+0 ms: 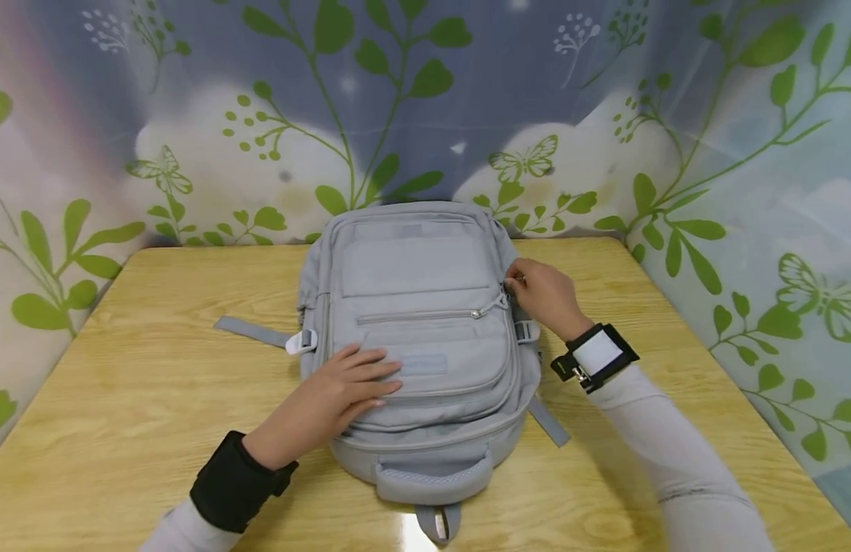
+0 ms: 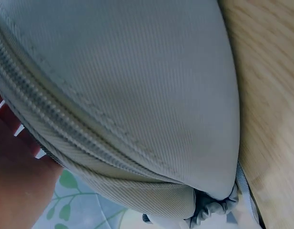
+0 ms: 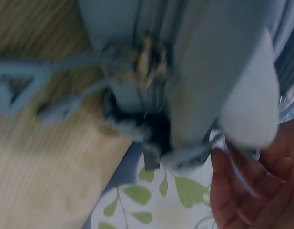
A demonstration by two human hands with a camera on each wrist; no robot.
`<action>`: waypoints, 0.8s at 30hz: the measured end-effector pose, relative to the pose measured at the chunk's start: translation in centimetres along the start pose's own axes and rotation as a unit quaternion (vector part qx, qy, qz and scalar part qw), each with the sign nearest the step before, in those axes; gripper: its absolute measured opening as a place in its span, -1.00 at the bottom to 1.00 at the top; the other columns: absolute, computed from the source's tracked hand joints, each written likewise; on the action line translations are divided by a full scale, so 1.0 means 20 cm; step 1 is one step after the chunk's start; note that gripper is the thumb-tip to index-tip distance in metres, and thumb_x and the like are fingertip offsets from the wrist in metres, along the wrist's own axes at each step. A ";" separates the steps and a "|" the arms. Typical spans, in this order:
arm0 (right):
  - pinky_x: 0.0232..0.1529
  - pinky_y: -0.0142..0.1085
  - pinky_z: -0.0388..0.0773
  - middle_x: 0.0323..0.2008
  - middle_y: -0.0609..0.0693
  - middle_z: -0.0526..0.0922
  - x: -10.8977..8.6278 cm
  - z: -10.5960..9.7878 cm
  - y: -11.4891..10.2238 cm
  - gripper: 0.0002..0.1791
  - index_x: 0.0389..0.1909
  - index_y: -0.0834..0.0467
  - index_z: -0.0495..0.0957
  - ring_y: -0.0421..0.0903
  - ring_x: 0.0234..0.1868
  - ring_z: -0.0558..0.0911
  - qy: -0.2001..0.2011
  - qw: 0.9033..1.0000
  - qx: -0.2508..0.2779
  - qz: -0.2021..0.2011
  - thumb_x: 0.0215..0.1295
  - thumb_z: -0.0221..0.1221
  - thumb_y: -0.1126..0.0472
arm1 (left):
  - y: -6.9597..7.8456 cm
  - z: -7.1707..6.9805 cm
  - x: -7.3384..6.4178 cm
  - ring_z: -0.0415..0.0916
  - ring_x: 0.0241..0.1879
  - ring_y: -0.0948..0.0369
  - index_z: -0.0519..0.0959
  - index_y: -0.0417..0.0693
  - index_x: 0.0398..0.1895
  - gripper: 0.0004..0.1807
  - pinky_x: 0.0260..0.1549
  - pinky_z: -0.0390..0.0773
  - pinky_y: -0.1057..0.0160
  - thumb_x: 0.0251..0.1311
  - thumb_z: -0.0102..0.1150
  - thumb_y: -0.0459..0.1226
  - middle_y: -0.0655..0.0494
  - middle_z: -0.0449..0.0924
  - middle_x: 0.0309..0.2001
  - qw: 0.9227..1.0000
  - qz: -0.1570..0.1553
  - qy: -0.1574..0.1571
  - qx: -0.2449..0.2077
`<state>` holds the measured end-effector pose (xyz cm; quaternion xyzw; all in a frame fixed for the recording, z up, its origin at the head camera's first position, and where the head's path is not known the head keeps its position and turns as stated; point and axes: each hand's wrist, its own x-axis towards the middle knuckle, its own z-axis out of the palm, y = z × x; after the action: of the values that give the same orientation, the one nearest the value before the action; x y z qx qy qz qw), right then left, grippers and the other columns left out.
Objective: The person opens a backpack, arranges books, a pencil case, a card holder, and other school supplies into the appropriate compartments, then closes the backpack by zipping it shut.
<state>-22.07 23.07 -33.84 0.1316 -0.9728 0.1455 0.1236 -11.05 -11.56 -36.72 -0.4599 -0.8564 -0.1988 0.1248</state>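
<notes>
A light grey backpack lies front side up on the wooden table, its top handle toward me. My left hand rests on the lower left of its front pocket, fingers spread and fairly straight. At the bag's right edge, my right hand has curled fingers and pinches a zipper pull, mostly hidden by the fingertips. A short front zipper runs across the pocket. In the left wrist view a closed zipper track curves past the hand. The right wrist view is blurred; two pulls dangle from metal sliders.
Side straps stick out at the left and right, with a white buckle on the left one. A hanging loop lies near the front. Leaf-patterned curtains close off the table's back and sides.
</notes>
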 end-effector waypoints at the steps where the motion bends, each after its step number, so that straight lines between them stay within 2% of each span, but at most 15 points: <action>1: -0.47 -0.19 0.47 -0.29 0.16 0.62 0.00 0.01 0.00 -0.82 -0.22 0.21 0.57 0.01 -0.42 0.57 -0.007 1.000 0.018 0.002 0.34 0.10 0.18 | 0.00 0.00 0.00 0.31 0.28 0.09 0.58 0.12 0.08 -0.65 0.35 0.10 -0.03 0.22 0.14 -0.19 0.16 0.49 0.19 1.000 -0.004 0.005 -0.005; 3: -0.22 -0.07 0.52 -0.11 0.25 0.56 0.00 0.01 -0.01 -0.76 -0.13 0.28 0.56 0.11 -0.18 0.56 -0.029 0.998 0.063 0.005 0.37 0.05 0.20 | -0.01 0.01 0.00 0.28 0.30 0.06 0.57 0.14 0.09 -0.66 0.34 0.05 -0.11 0.24 0.12 -0.16 0.13 0.46 0.22 0.999 -0.020 0.024 -0.015; 5: 0.05 0.04 0.42 0.11 0.33 0.40 -0.01 0.00 -0.01 -0.64 0.08 0.33 0.45 0.20 0.11 0.44 -0.067 0.991 0.119 0.006 0.43 -0.02 0.17 | -0.03 0.01 -0.01 0.22 0.31 -0.01 0.54 0.11 0.12 -0.63 0.30 0.01 -0.22 0.24 0.13 -0.18 0.04 0.40 0.26 0.996 -0.055 0.067 -0.024; 7: 0.23 0.14 0.23 0.31 0.38 0.16 -0.02 0.00 0.00 -0.49 0.29 0.35 0.23 0.28 0.32 0.19 -0.109 0.979 0.172 0.002 0.47 -0.12 0.12 | -0.06 0.01 -0.02 0.11 0.33 -0.15 0.46 0.03 0.20 -0.57 0.24 -0.02 -0.32 0.23 0.14 -0.23 -0.12 0.26 0.32 0.986 -0.115 0.114 -0.037; 9: 0.32 0.20 0.04 0.41 0.37 -0.09 -0.03 0.01 0.00 -0.35 0.42 0.30 -0.03 0.30 0.42 -0.05 -0.146 0.968 0.202 0.000 0.49 -0.18 0.00 | -0.08 0.00 -0.01 -0.04 0.35 -0.28 0.30 -0.06 0.32 -0.43 0.21 -0.05 -0.39 0.22 0.16 -0.27 -0.29 0.06 0.37 0.972 -0.183 0.136 -0.054; 11: 0.34 0.24 -0.05 0.44 0.35 -0.21 -0.04 0.02 0.00 -0.25 0.45 0.27 -0.19 0.31 0.44 -0.17 -0.167 0.962 0.215 -0.011 0.47 -0.20 -0.09 | -0.11 0.00 0.00 -0.14 0.34 -0.39 0.19 -0.14 0.37 -0.36 0.19 -0.07 -0.42 0.24 0.14 -0.26 -0.42 -0.07 0.38 0.960 -0.236 0.130 -0.070; 13: 0.35 0.24 -0.10 0.44 0.34 -0.24 -0.05 0.04 -0.01 -0.17 0.46 0.26 -0.25 0.30 0.45 -0.20 -0.172 0.960 0.221 -0.023 0.43 -0.18 -0.16 | -0.12 0.00 0.01 -0.24 0.33 -0.45 0.11 -0.14 0.41 -0.32 0.18 -0.10 -0.46 0.27 0.10 -0.22 -0.48 -0.14 0.38 0.954 -0.273 0.092 -0.084; 15: 0.36 0.23 -0.12 0.44 0.34 -0.20 -0.05 0.05 -0.01 -0.11 0.45 0.28 -0.26 0.30 0.45 -0.17 -0.164 0.960 0.223 -0.036 0.40 -0.15 -0.20 | -0.12 0.01 0.01 -0.27 0.32 -0.48 0.09 -0.11 0.43 -0.32 0.18 -0.11 -0.47 0.30 0.06 -0.17 -0.51 -0.12 0.36 0.950 -0.291 0.054 -0.096; 18: 0.36 0.22 -0.10 0.44 0.34 -0.14 -0.06 0.08 -0.01 -0.10 0.45 0.30 -0.23 0.30 0.44 -0.13 -0.155 0.960 0.228 -0.053 0.39 -0.14 -0.22 | -0.10 0.01 0.00 -0.25 0.34 -0.45 0.09 -0.02 0.44 -0.34 0.18 -0.06 -0.46 0.32 0.02 -0.11 -0.52 -0.03 0.35 0.946 -0.305 0.023 -0.103; 20: 0.36 0.22 -0.10 0.44 0.33 -0.13 -0.07 0.09 -0.01 -0.11 0.45 0.29 -0.21 0.30 0.45 -0.14 -0.153 0.960 0.230 -0.053 0.39 -0.13 -0.21 | -0.10 0.01 0.00 -0.18 0.34 -0.40 0.10 0.00 0.44 -0.33 0.19 0.02 -0.42 0.31 0.04 -0.09 -0.50 0.07 0.31 0.947 -0.303 0.022 -0.103; 24: 0.35 0.26 -0.15 0.43 0.36 -0.15 -0.11 0.08 -0.02 -0.11 0.44 0.32 -0.16 0.34 0.44 -0.19 -0.162 0.961 0.222 -0.038 0.38 -0.14 -0.23 | -0.08 0.03 -0.01 0.03 0.30 -0.27 0.14 -0.02 0.42 -0.31 0.16 0.19 -0.32 0.27 0.09 -0.08 -0.37 0.30 0.19 0.954 -0.284 0.034 -0.084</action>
<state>-20.30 22.71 -35.89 0.2140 -0.9173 0.3299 -0.0628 -12.31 -12.35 -37.70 -0.1990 -0.9273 -0.3126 0.0535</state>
